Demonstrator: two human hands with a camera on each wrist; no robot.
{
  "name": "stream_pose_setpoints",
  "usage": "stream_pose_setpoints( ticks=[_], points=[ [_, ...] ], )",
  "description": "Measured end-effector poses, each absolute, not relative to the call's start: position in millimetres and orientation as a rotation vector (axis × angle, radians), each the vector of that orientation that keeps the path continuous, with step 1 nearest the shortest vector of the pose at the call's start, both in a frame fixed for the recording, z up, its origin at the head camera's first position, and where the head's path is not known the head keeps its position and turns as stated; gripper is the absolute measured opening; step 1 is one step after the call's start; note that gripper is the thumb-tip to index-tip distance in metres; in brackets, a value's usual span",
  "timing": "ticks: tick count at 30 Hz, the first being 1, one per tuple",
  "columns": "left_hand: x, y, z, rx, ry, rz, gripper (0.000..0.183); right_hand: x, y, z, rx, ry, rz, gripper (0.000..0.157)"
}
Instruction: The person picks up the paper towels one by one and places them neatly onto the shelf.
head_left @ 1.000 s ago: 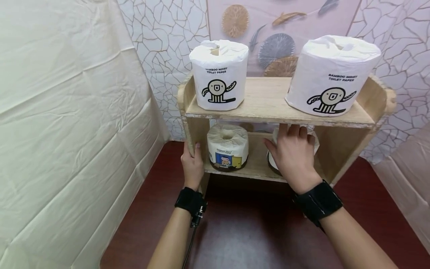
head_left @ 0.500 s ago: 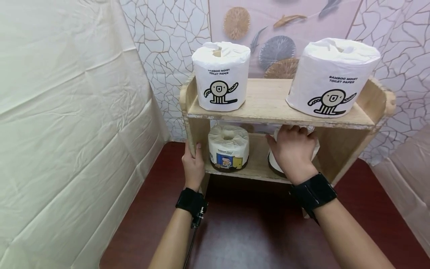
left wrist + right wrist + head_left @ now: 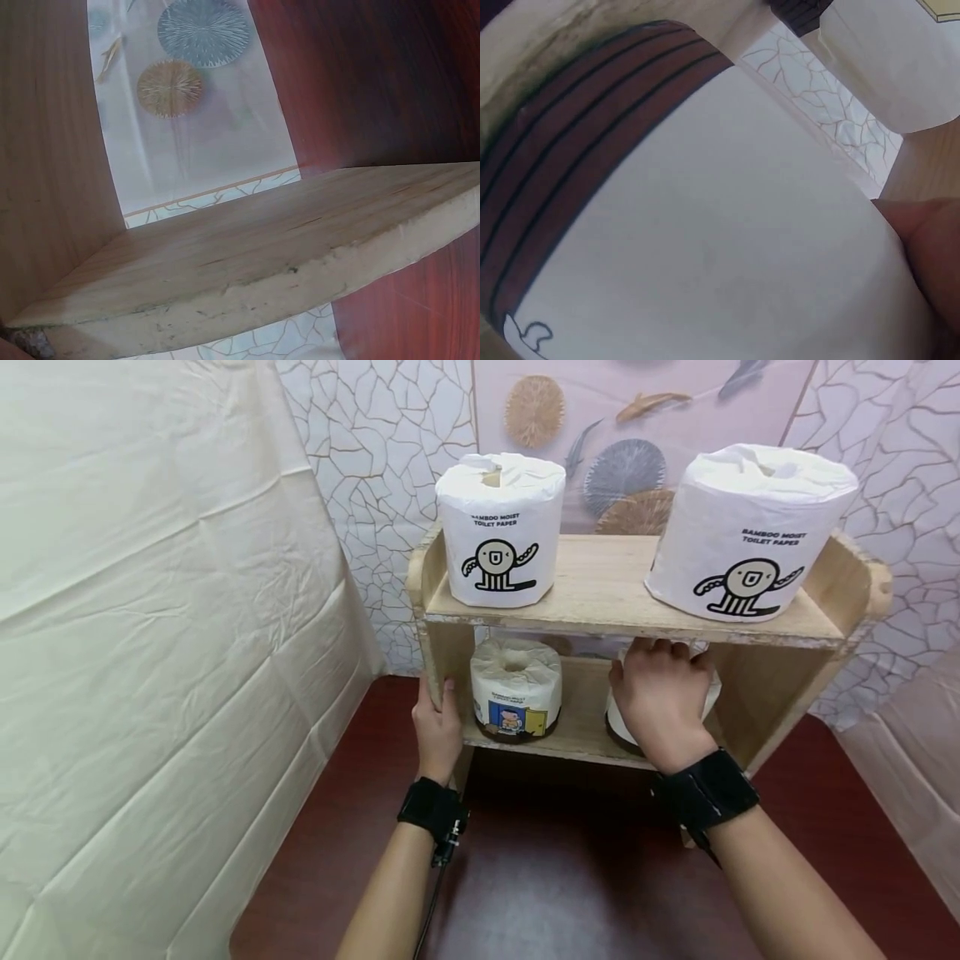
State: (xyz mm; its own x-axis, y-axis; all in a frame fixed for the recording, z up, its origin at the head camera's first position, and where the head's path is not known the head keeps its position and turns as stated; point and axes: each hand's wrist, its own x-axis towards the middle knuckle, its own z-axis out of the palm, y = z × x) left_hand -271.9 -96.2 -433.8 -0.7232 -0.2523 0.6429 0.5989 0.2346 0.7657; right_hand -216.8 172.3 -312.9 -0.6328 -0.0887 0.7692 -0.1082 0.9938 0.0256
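My left hand (image 3: 438,731) grips the left side panel (image 3: 450,652) of a two-tier wooden shelf, thumb on the inner face. On the lower tier at the right, my right hand (image 3: 667,702) holds a wrapped toilet paper roll (image 3: 618,718) from above, covering most of it. In the right wrist view, that toilet roll's white wrapper with a brown striped band fills the frame, and the thumb (image 3: 934,247) lies against its side. A second toilet roll (image 3: 516,693) with a cartoon print stands upright at the lower left, beside my left hand.
On the upper tier (image 3: 600,577) stand two larger white toilet rolls, one on the left (image 3: 501,535) and one on the right (image 3: 750,535). The upper board passes close over my right hand. A dark red table (image 3: 540,877) lies below, and cream cloth (image 3: 165,652) hangs at the left.
My right hand has settled lower on the right-hand roll, its fingers now more bent. My left hand stays on the side panel. The whole view has shifted slightly.
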Motion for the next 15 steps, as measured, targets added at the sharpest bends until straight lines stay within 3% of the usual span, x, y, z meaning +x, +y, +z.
stream_pose_setpoints(
  ticks=[15],
  points=[
    [-276,-95,-436,-0.319,-1.797,-1.502,0.038,-204,183,-310,0.219,-2.211,0.067,0.034]
  ],
)
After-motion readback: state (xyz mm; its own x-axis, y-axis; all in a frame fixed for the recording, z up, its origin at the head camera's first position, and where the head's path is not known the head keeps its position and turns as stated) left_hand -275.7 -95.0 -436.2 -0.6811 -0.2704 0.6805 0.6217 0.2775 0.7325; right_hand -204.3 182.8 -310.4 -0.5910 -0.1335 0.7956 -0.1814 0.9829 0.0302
